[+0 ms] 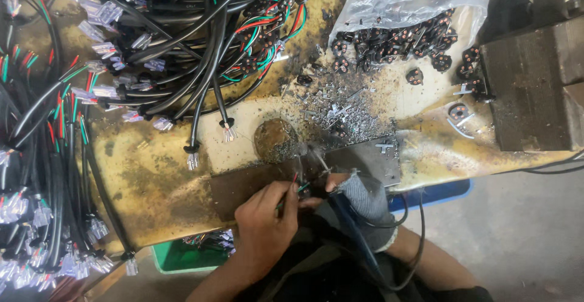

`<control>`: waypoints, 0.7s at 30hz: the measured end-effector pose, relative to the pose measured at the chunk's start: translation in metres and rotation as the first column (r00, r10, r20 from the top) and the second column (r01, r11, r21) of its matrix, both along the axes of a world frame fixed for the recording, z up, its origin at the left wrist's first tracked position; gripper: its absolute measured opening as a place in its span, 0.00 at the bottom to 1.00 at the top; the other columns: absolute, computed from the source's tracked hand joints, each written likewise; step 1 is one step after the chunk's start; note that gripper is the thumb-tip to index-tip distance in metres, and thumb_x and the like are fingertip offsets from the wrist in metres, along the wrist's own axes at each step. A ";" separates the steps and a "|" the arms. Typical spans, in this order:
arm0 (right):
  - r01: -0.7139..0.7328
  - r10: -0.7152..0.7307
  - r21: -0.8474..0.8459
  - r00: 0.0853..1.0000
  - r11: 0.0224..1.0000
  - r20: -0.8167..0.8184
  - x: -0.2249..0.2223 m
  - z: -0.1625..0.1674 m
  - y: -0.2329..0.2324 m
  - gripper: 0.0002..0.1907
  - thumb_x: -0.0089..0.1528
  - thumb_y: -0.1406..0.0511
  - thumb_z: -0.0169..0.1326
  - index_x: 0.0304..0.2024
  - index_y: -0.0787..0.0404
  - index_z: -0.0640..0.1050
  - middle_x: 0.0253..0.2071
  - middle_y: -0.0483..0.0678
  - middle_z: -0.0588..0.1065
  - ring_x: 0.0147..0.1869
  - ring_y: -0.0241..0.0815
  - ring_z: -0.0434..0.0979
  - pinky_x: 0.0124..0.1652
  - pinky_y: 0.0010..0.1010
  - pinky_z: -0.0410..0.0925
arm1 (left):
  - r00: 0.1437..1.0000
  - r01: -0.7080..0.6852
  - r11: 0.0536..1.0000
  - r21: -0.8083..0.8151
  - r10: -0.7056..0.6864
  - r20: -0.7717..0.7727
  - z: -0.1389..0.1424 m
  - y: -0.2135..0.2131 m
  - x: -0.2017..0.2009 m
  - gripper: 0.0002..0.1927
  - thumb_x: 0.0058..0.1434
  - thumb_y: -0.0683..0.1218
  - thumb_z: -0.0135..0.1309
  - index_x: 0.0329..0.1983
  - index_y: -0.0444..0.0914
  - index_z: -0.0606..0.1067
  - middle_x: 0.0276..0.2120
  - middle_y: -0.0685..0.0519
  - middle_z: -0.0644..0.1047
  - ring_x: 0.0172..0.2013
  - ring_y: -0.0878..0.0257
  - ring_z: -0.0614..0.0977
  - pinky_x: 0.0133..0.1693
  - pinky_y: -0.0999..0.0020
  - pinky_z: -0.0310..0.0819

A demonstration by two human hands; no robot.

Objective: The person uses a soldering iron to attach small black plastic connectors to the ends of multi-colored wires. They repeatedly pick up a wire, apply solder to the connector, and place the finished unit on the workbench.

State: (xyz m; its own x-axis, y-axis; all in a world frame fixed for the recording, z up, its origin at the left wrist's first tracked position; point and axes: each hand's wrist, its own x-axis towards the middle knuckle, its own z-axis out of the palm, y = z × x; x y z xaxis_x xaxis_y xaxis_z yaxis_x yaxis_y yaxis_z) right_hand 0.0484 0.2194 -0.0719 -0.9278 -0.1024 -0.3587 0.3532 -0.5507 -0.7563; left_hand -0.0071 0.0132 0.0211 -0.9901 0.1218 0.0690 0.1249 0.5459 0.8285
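left hand (264, 217) fingers pinch thin floppy wires (294, 186) near tips | right hand (359, 195) fingers grip soldering iron (353, 223) | both beside metal plate (365, 156)

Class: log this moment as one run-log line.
left hand: pinching coloured wires | right hand: gloved, holding soldering iron | bench: cables
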 end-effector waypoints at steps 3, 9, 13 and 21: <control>-0.078 0.183 0.408 0.957 0.910 -0.226 -0.001 0.000 0.001 0.11 0.68 0.72 0.58 0.52 0.68 0.73 0.43 0.50 0.77 0.42 0.38 0.78 0.40 0.28 0.73 | 0.989 -0.035 0.979 -0.202 0.005 -0.150 -0.016 0.005 0.011 0.03 0.62 0.41 0.61 0.37 0.36 0.79 0.26 0.51 0.77 0.26 0.56 0.80 0.27 0.64 0.72; 0.139 0.450 0.754 0.728 0.641 -0.517 -0.023 0.029 -0.003 0.18 0.63 0.70 0.60 0.53 0.62 0.70 0.42 0.45 0.74 0.42 0.37 0.76 0.41 0.29 0.71 | 0.950 -0.064 0.956 -0.286 -0.029 -0.311 -0.016 0.011 0.016 0.07 0.59 0.43 0.64 0.40 0.37 0.83 0.22 0.53 0.75 0.21 0.58 0.77 0.23 0.65 0.69; -0.115 0.361 0.706 0.909 0.698 -0.209 -0.029 0.040 -0.004 0.09 0.62 0.70 0.63 0.41 0.59 0.75 0.32 0.42 0.75 0.33 0.34 0.75 0.32 0.28 0.70 | 0.984 0.047 0.997 0.063 -0.057 0.171 0.007 0.002 -0.001 0.05 0.60 0.45 0.62 0.36 0.40 0.81 0.26 0.54 0.80 0.23 0.59 0.80 0.26 0.64 0.72; -0.078 0.087 -0.059 0.984 0.995 0.158 -0.032 0.032 -0.007 0.06 0.65 0.68 0.57 0.39 0.66 0.75 0.36 0.50 0.77 0.37 0.39 0.77 0.38 0.29 0.72 | 0.912 0.367 0.930 -0.034 -0.352 0.209 0.012 -0.025 -0.036 0.04 0.60 0.45 0.58 0.35 0.39 0.77 0.29 0.48 0.76 0.31 0.47 0.80 0.32 0.53 0.72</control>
State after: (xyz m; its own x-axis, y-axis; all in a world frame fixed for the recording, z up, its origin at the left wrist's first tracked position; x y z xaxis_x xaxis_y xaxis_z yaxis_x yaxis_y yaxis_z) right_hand 0.0164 0.2124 -0.0400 -0.8463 -0.1987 -0.4943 0.5133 -0.5523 -0.6568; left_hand -0.0429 -0.0114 0.0335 -0.8713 0.4694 -0.1435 0.1632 0.5527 0.8173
